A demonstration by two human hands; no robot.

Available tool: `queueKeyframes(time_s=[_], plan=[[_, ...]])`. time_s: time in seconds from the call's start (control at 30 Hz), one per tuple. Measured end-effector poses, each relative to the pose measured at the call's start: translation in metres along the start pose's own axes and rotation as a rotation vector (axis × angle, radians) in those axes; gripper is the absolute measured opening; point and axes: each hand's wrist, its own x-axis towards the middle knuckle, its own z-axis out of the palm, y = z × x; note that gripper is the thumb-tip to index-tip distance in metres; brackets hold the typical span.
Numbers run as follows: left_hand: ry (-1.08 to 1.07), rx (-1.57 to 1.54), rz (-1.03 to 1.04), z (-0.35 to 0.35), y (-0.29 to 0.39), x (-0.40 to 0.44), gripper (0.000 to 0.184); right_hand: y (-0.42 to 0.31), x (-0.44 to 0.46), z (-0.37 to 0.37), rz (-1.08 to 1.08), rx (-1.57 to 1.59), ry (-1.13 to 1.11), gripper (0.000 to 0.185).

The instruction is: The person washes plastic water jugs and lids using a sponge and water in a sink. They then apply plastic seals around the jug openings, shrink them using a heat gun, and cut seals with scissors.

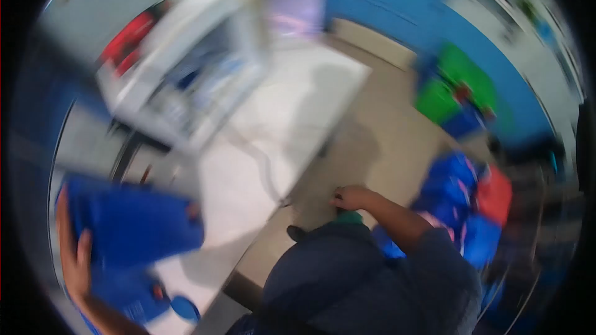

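Observation:
At the lower left, my left hand (77, 267) grips the outer side of a blue container (139, 220), with the thumb on its near face. The container is over the left part of the white table (292, 111). My right hand (352, 198) is closed in front of my body, beyond the table's edge, around something small and dark that I cannot make out. Green material (349, 217) shows just below it. Motion blurs the whole view.
A white open-fronted box (186, 74) stands on the table with a red item (130, 40) on top. Another blue container (127, 294) is at the lower left. Green bins (456, 87) and blue bundles (450, 192) lie to the right. A cable crosses the table.

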Motion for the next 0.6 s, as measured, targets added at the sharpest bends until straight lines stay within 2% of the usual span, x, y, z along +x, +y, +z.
queueKeyframes(time_s=[0.03,0.07,0.13,0.17,0.27,0.3,0.33,0.37,0.4,0.43,0.5,0.53,0.57,0.6], plan=[[0.122,0.233,-0.045,0.008,-0.02,-0.003,0.069,0.038,-0.019,0.019,0.128,-0.307,0.133,0.047],[0.284,0.143,0.13,0.002,0.017,0.01,0.064,0.078,-0.04,0.04,0.295,-0.592,0.229,0.047],[0.288,-0.311,0.05,0.012,0.115,0.003,0.089,0.176,-0.048,0.087,0.261,0.1,-0.054,0.062],[0.273,-0.328,0.129,0.023,0.123,0.009,0.089,0.209,-0.062,0.113,0.291,0.225,-0.028,0.057],[-0.097,-0.813,0.595,0.1,0.163,0.034,0.073,0.293,-0.109,0.193,0.529,0.298,0.144,0.041],[-0.23,-0.875,0.532,0.134,0.197,0.045,0.053,0.317,-0.121,0.222,0.606,0.328,0.195,0.037],[-0.366,-0.925,0.456,0.167,0.232,0.053,0.05,0.336,-0.134,0.25,0.682,0.344,0.217,0.032],[-0.509,-0.917,0.522,0.185,0.276,0.071,0.054,0.339,-0.158,0.272,0.826,0.459,0.549,0.03],[-0.643,-0.912,0.58,0.204,0.323,0.088,0.06,0.369,-0.151,0.306,0.776,0.443,0.4,0.031],[-0.706,-0.895,0.552,0.223,0.37,0.094,0.06,0.399,-0.144,0.334,0.703,0.404,0.248,0.034],[-0.858,-0.877,0.538,0.254,0.45,0.106,0.061,0.432,-0.158,0.374,0.459,0.505,0.317,0.043],[-0.97,-0.876,0.576,0.268,0.48,0.117,0.062,0.423,-0.181,0.356,0.532,0.601,0.271,0.041],[-0.934,-0.886,0.582,0.277,0.507,0.125,0.062,0.443,-0.167,0.404,0.601,0.385,0.37,0.038],[-1.019,-0.804,0.597,0.285,0.536,0.133,0.061,0.453,-0.174,0.412,0.628,0.436,0.238,0.037]])
